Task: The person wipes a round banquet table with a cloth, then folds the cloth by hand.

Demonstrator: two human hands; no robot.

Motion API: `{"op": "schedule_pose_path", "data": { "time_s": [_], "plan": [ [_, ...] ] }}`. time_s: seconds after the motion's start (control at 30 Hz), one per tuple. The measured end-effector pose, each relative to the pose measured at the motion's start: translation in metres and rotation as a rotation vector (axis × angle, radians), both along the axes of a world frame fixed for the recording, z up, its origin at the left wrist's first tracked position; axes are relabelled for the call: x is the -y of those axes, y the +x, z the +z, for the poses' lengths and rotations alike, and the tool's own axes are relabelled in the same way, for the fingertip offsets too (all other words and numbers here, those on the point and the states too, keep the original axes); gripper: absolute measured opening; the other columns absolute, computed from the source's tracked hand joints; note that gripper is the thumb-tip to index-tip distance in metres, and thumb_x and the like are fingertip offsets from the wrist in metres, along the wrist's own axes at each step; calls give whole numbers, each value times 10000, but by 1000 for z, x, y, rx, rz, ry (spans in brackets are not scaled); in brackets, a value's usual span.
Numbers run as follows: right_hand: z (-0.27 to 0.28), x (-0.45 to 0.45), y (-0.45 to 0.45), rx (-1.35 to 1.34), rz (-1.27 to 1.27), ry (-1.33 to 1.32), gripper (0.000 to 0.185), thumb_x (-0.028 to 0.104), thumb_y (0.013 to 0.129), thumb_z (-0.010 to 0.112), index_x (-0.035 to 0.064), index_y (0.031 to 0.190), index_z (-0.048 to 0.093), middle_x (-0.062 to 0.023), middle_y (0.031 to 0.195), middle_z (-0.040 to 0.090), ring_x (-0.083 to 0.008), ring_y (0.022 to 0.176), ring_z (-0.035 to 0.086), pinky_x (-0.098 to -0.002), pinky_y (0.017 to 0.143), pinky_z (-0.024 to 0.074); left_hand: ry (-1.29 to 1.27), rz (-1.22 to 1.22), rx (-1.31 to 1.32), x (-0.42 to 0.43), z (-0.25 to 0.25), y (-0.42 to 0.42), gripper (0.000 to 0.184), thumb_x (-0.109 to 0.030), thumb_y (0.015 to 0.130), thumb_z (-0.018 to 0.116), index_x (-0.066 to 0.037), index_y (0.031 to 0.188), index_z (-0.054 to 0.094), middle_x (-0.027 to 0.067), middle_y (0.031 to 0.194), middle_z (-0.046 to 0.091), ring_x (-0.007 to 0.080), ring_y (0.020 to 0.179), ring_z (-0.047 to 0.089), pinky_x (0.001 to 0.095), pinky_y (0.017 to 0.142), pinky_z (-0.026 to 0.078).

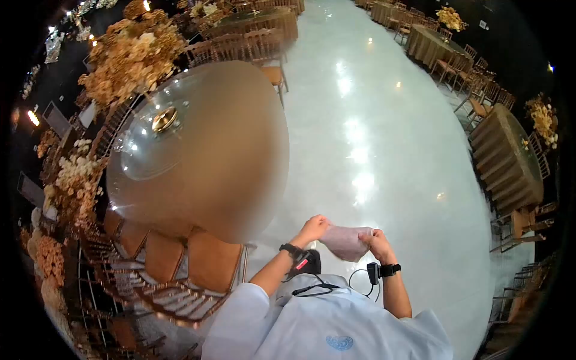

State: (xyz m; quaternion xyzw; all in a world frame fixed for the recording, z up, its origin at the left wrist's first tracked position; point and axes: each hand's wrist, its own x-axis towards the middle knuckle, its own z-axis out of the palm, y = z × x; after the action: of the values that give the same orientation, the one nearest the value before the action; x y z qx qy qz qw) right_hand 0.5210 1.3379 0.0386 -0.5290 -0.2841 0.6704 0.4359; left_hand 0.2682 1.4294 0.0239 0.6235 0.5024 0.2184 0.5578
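Observation:
A pinkish-grey cloth [345, 243] hangs stretched between my two hands in front of my body, above the pale glossy floor. My left hand [314, 228] pinches its left upper corner. At the cloth's right end, my right hand [377, 242] grips the edge with the thumb on top. The cloth sags a little along its lower side. Each wrist wears a black band with a small device, and thin black cables run near my shirt.
A round table [198, 198] with a clear glass top and a gold centre piece [164, 119] stands at left, partly blurred. Chairs [213, 258] surround it. Tall flower arrangements [135, 57] rise behind. More draped tables [510, 157] line the right. A shiny floor [360, 120] runs between.

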Motion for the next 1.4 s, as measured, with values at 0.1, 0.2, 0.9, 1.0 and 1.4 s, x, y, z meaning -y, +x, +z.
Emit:
{"op": "schedule_pose_path", "data": {
  "time_s": [0.1, 0.2, 0.9, 1.0, 1.4],
  "plan": [
    [26, -54, 29, 169, 32, -53, 211, 120, 857, 680, -29, 1004, 653, -74, 965, 680, -181, 856, 652, -332, 782, 526, -150, -64, 192, -68, 29, 17, 289, -244, 913, 539, -17, 1068, 627, 79, 954, 668, 180, 876, 620, 322, 783, 484],
    [111, -108, 30, -223, -175, 288, 307, 206, 896, 635, -36, 1085, 616, -89, 1022, 672, -193, 894, 647, -330, 826, 509, -266, -87, 536, -135, 101, 34, 307, -259, 948, 535, -16, 1121, 608, 31, 1006, 645, 127, 907, 590, 283, 812, 470],
    [43, -509, 92, 602, 78, 119, 283, 184, 877, 623, -22, 1057, 552, -92, 799, 640, -143, 713, 594, -301, 624, 487, 13, 18, 67, -472, 25, 64, 219, -193, 892, 618, 8, 979, 628, 38, 809, 656, 105, 704, 565, 296, 611, 464],
    [39, -580, 101, 447, 41, 222, 585, 82, 812, 646, 25, 1315, 353, -144, 821, 641, -196, 772, 622, -327, 689, 503, 113, 75, -261, -531, 30, 59, 258, -209, 862, 647, -12, 1028, 639, 57, 775, 663, 125, 643, 552, 307, 567, 453],
    [63, -748, 125, 359, 26, 357, 406, -36, 848, 595, 35, 1241, 521, -22, 802, 569, -95, 741, 557, -256, 682, 482, 28, 34, 113, -722, 74, 100, 294, -59, 845, 621, 11, 1130, 589, 88, 883, 659, 127, 822, 604, 273, 722, 487]
  ]
}}
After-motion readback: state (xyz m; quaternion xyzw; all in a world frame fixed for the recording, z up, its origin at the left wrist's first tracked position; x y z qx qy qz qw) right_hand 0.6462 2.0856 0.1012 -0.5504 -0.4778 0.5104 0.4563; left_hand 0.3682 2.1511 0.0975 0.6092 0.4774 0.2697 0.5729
